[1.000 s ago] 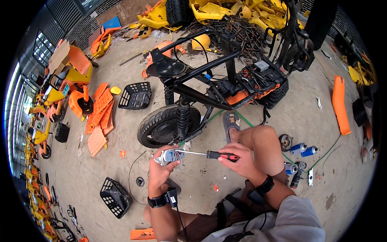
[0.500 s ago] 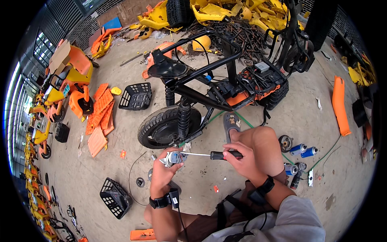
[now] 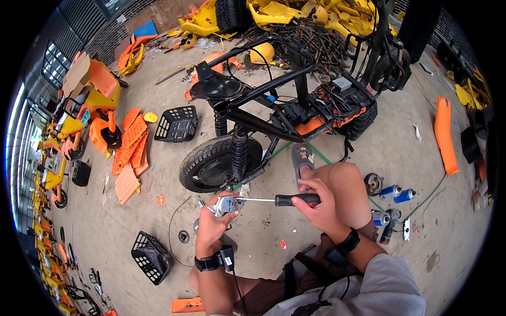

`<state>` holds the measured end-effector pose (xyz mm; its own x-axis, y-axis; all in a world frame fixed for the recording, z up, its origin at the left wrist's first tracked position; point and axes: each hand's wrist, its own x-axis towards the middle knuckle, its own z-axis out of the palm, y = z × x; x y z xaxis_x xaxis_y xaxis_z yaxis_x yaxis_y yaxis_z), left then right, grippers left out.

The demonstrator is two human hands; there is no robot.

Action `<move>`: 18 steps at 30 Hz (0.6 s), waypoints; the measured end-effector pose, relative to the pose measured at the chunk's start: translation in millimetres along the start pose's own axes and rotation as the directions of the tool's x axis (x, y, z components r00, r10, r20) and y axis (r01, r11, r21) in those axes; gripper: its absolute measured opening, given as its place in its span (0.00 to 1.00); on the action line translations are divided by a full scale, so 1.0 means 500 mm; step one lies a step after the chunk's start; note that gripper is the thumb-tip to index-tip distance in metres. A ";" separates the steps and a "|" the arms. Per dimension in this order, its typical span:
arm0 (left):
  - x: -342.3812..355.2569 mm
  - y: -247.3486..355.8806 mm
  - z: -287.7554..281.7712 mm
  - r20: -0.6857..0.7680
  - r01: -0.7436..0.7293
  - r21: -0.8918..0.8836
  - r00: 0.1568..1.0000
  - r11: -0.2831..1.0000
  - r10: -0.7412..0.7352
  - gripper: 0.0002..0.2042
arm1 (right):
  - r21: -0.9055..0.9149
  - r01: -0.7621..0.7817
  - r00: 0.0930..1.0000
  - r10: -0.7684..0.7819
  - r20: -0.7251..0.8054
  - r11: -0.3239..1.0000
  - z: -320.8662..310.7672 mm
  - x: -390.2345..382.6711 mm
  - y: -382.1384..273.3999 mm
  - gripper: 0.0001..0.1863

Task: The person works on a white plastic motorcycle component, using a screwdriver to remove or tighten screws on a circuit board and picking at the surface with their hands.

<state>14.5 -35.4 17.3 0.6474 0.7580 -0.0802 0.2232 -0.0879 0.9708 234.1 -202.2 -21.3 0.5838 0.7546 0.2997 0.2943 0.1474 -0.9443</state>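
A dusty concrete yard spreads around you, littered with orange panels, black baskets and yellow scrap. A stripped black scooter frame stands just ahead, its rear wheel nearest your knee.

Your left hand wraps closed around a small grey metal part, holding it up in front of you, probably so the tool has something steady to push against. Your right hand is curled tight on the red-and-black handle of a screwdriver, whose shaft runs level to the left with its tip at the part; resting that hand near your raised knee likely braces it.

Compared with a second ago, the screwdriver has levelled out and both hands sit a little higher and closer to the wheel. Blue spray cans lie on the ground to your right.
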 end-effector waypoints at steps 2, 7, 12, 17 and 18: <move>0.000 -0.004 -0.003 0.009 0.006 -0.011 1.000 1.000 -0.006 0.21 | -0.007 0.014 1.000 -0.014 0.010 1.000 -0.001 0.002 -0.008 0.23; 0.004 -0.005 0.001 0.005 -0.017 -0.003 1.000 1.000 0.017 0.20 | -0.032 0.048 0.999 -0.047 0.026 0.998 -0.007 0.002 -0.018 0.23; 0.004 -0.009 -0.002 0.013 -0.016 0.021 1.000 1.000 0.016 0.20 | -0.141 0.160 0.985 -0.148 0.091 0.977 -0.014 0.006 -0.032 0.25; 0.008 -0.019 -0.007 -0.013 0.005 0.044 1.000 0.999 -0.005 0.20 | -0.157 0.244 0.960 -0.215 0.177 0.957 -0.015 0.005 -0.023 0.26; 0.008 -0.017 -0.007 -0.013 -0.001 0.043 1.000 0.999 0.002 0.20 | -0.157 0.228 0.967 -0.204 0.154 0.961 -0.012 0.003 -0.022 0.26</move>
<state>12.7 -29.6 9.6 0.6382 0.7661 -0.0757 0.2537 -0.1165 0.9602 236.6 -206.4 -9.7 0.3878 0.7977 0.4619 0.5346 0.2136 -0.8177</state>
